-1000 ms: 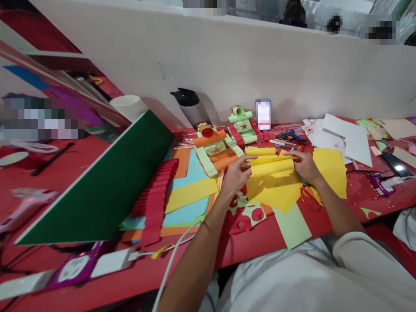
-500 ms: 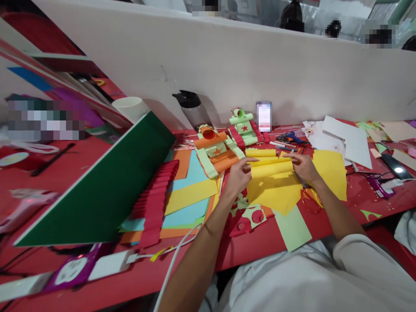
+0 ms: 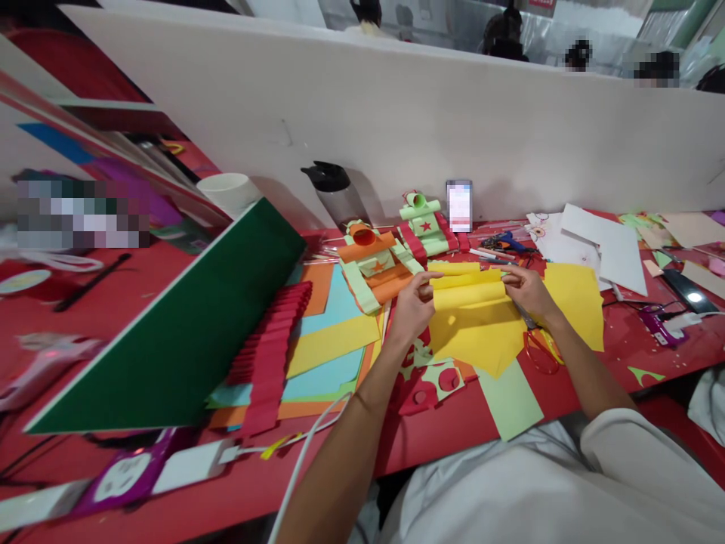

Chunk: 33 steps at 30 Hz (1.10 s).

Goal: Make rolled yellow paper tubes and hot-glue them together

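Note:
A rolled piece of yellow paper (image 3: pixel 470 293) is stretched between my two hands. My left hand (image 3: pixel 416 304) pinches its left end, and my right hand (image 3: pixel 528 291) grips the right end. Underneath lies a larger yellow sheet (image 3: pixel 481 340) with an uneven lower edge. Another yellow roll (image 3: pixel 453 267) rests just behind. Scissors with red and yellow handles (image 3: pixel 542 351) lie under my right wrist, their blades partly hidden. Beyond my left hand stands an orange and green paper model (image 3: pixel 374 264), with a green and red paper model (image 3: pixel 424 225) farther back.
A green board (image 3: pixel 186 332) leans at the left, beside pleated red paper (image 3: pixel 272 347) and coloured sheets. A bottle (image 3: pixel 337 193) and a phone (image 3: pixel 459 205) stand against the white partition (image 3: pixel 368 113). A white cable (image 3: pixel 300 461) runs past my left forearm.
The rolled yellow paper has turned a little, showing a broader face between my hands. Both hands have shifted slightly left, still holding it.

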### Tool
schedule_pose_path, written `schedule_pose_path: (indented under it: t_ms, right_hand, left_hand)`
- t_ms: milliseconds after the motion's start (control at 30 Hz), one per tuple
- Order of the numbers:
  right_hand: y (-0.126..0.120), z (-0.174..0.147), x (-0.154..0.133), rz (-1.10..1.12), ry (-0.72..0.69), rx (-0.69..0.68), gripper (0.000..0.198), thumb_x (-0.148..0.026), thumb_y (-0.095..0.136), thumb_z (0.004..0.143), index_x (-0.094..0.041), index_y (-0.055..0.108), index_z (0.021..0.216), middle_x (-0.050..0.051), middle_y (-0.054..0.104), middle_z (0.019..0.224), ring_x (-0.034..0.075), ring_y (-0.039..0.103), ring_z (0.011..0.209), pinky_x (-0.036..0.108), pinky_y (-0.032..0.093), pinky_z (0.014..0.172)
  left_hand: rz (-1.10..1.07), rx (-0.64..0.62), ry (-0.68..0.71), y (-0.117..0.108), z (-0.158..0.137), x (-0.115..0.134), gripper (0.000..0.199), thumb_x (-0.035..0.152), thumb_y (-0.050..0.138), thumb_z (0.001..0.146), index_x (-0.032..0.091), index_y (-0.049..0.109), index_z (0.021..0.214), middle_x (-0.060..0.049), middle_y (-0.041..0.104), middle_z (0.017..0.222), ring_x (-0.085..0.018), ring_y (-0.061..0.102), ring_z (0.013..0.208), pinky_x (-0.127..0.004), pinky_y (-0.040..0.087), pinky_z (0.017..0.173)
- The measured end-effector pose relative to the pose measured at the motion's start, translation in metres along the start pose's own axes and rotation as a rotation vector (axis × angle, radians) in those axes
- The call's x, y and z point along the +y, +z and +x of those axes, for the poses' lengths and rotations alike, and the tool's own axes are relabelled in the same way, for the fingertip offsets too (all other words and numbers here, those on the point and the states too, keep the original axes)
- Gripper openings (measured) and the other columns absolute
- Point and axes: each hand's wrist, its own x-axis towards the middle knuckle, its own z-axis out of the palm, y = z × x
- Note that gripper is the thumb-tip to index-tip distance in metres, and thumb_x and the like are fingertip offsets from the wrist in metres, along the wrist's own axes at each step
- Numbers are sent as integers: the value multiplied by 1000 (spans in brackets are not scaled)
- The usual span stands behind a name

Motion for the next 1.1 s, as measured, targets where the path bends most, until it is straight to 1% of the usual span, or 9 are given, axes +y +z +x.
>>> schedule_pose_path:
  t_ms: [333,500,600,667,733,800,933,1000,1100]
  right_hand:
    - [-2,3,5,-36,41,46,45,-38,77,86,-20,75,127,6,81,91,25,78,88,34,62,76]
    - [-3,2,5,-34,80,0,49,-39,78,85,-21,74,130,7,82,96,25,79,90,35,63,79]
    - [-16,5,-3,-47,86,-85,55,-39,84,81,-23,73,132,9,83,106,25,80,93,38,64,85]
    - [-34,13,-8,-97,72,-58,52,-42,84,82,-23,74,129,11,82,111,26,80,95,40,64,88]
    - [-56,29,-9,-209,37,70,40,-46,75,91,-22,75,123,12,82,114,26,79,100,41,63,90]
    - [-75,51,-4,-440,5,159,31,-40,70,93,-19,75,116,13,80,117,27,76,105,41,60,94]
    - [-95,99,16,-955,180,116,24,-38,67,96,-18,74,107,14,78,116,28,72,106,38,54,93]
    - [-96,117,27,-1040,254,69,26,-44,68,96,-18,73,94,14,78,103,29,71,96,35,52,84]
    - [-95,134,38,-1034,272,20,34,-48,72,93,-20,66,74,9,73,80,25,66,79,32,46,74]
  left_hand:
    - [-74,-25,-48,-1,1,3,58,20,89,62,22,60,112,5,73,71,-22,79,81,-31,60,76]
    - [-81,-23,-45,-1,0,5,60,20,91,61,23,57,109,5,73,71,-23,79,83,-31,61,77]
    - [-94,-27,-41,-2,1,4,60,19,92,61,24,57,109,4,74,73,-23,80,83,-31,61,78]
    - [-109,-29,-39,-3,2,4,61,19,93,60,24,56,108,4,74,74,-22,79,82,-31,61,78]
    - [-126,-33,-38,-3,2,4,61,19,94,59,24,56,107,5,74,73,-22,79,81,-30,61,77]
    - [-137,-38,-41,-3,3,4,61,19,94,58,24,55,105,6,73,73,-21,79,81,-29,60,75]
    - [-141,-54,-62,-4,3,4,60,21,94,59,24,54,103,6,72,72,-20,78,80,-27,60,73]
    - [-140,-62,-75,-5,3,3,59,20,94,59,24,54,102,6,72,72,-19,78,80,-26,60,72]
    - [-133,-68,-102,-6,3,1,60,20,94,58,24,54,103,5,73,73,-20,78,79,-27,60,72]
